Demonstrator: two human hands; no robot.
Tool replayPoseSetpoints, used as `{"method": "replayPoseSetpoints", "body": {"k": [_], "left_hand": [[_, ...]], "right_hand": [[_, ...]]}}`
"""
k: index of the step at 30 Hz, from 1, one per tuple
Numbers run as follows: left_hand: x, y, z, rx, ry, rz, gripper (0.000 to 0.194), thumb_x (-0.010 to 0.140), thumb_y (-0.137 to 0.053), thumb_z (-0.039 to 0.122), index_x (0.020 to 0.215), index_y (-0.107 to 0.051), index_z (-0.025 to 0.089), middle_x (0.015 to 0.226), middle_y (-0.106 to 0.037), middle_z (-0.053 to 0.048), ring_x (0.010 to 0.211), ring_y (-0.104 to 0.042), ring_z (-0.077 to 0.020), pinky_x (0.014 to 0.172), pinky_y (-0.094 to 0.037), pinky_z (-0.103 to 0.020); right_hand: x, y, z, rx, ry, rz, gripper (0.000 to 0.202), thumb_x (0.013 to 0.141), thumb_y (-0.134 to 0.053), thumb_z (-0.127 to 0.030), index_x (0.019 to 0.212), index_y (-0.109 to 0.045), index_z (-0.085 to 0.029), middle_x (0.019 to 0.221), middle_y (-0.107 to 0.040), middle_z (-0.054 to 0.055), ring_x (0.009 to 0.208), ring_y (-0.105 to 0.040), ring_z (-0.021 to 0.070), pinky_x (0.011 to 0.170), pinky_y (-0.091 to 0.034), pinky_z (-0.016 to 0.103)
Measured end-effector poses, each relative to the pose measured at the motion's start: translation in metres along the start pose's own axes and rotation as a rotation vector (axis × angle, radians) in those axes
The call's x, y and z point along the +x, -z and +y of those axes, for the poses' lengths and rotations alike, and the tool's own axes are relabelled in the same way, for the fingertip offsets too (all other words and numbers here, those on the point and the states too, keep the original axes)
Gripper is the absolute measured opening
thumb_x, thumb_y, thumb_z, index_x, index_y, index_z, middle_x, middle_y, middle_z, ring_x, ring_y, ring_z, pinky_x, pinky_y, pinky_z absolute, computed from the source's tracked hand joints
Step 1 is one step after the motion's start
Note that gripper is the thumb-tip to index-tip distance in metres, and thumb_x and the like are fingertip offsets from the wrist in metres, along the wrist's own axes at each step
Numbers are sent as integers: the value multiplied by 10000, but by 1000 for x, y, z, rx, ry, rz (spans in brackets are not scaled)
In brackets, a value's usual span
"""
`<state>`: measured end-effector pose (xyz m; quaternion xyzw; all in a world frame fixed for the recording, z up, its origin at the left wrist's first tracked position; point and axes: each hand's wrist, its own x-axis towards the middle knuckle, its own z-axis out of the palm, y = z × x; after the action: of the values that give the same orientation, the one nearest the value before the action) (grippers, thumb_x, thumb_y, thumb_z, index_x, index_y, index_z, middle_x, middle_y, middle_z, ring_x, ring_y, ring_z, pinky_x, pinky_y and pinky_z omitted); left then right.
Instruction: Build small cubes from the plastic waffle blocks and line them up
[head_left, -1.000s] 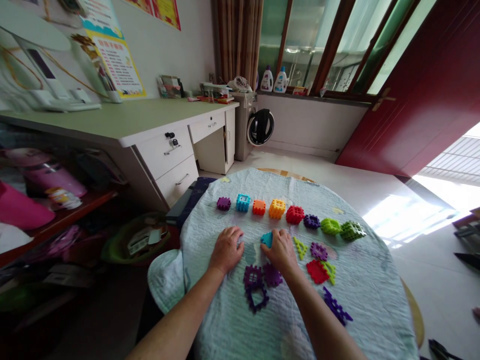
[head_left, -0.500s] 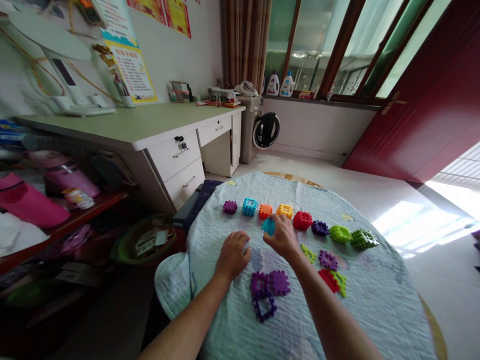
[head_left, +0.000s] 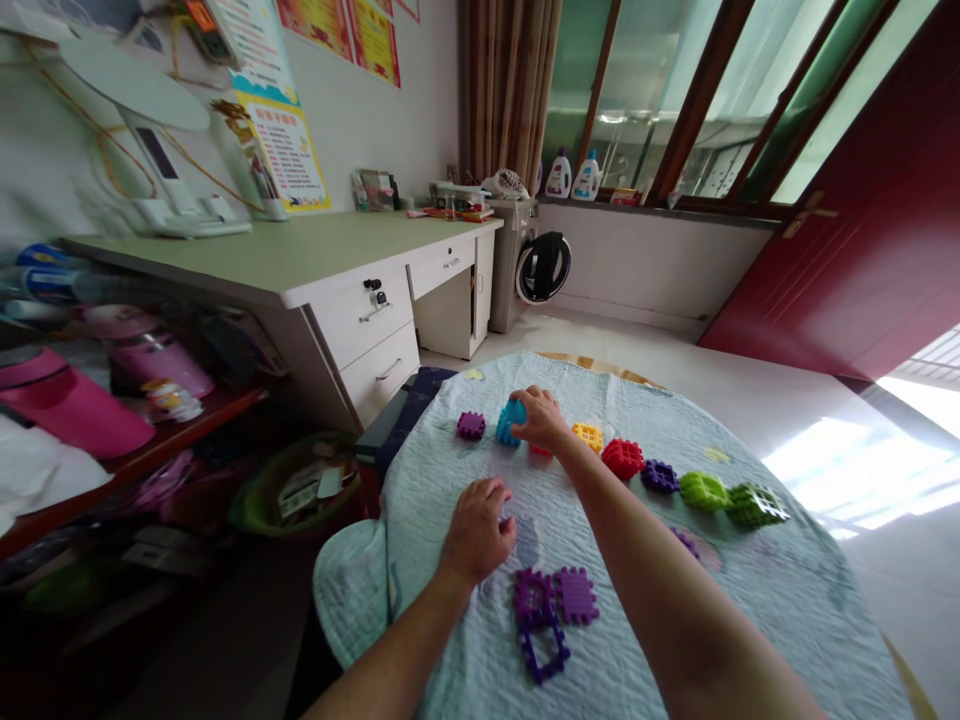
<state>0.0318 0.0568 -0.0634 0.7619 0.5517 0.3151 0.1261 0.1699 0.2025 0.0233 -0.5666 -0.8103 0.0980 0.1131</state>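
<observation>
The right hand point(head_left: 537, 415) has moved forward across the tabletop point(head_left: 427, 482) to the blue blocks point(head_left: 506, 426), its fingers clamped on them beside the purple stack point(head_left: 471, 426). The left hand point(head_left: 478, 530) rests nearer, thumb and fingers apart.

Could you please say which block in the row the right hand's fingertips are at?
The blue block, beside the purple block at the left end; the right hand has its fingertips there, its palm screening the orange block.

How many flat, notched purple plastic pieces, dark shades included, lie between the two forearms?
3: a windowed piece, a solid piece at its right, and an open frame nearest the camera.
</observation>
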Motion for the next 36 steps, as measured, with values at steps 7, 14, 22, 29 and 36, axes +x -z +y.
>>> {"method": "replayPoseSetpoints", "body": {"k": [7,14,22,29,36], "left_hand": [[-1,0,1,8,5,-1,304,706,-612,153,1003,-590,214,1128,-594,-78,1111,-527,-259,1033,-424,-453],[-1,0,0,7,8,-9,294,711,-605,152,996,-588,219,1128,-589,-78,1114,-529,-261,1034,-421,-456],[-1,-1,1,23,8,-4,308,705,-597,141,1002,-582,219,1117,-588,-66,1104,-522,-243,1032,-419,-432],[-2,-1,1,34,2,-1,306,703,-600,138,998,-586,215,1113,-590,-71,1095,-529,-239,1023,-423,-418],[-1,-2,-1,68,-21,-3,285,727,-593,160,1008,-588,210,1113,-599,-76,1111,-527,-247,1015,-418,-429]], "right_hand": [[9,-10,2,8,-2,-42,544,731,-665,-304,1265,-575,-262,1218,-529,98,1104,-444,287,884,-338,377],[6,-8,3,30,15,-60,646,721,-663,-303,1348,-515,-263,1307,-521,98,1158,-433,304,911,-338,396],[9,-14,3,59,11,-84,759,707,-675,-230,1418,-412,-196,1352,-535,129,1185,-454,317,917,-358,416],[2,-8,1,101,5,-30,840,708,-707,-226,1460,-333,-212,1409,-489,129,1245,-436,332,968,-378,465],[-119,-16,6,389,175,294,545,795,-608,-195,1323,-472,-200,1260,-560,121,1178,-512,250,986,-436,425]]}}
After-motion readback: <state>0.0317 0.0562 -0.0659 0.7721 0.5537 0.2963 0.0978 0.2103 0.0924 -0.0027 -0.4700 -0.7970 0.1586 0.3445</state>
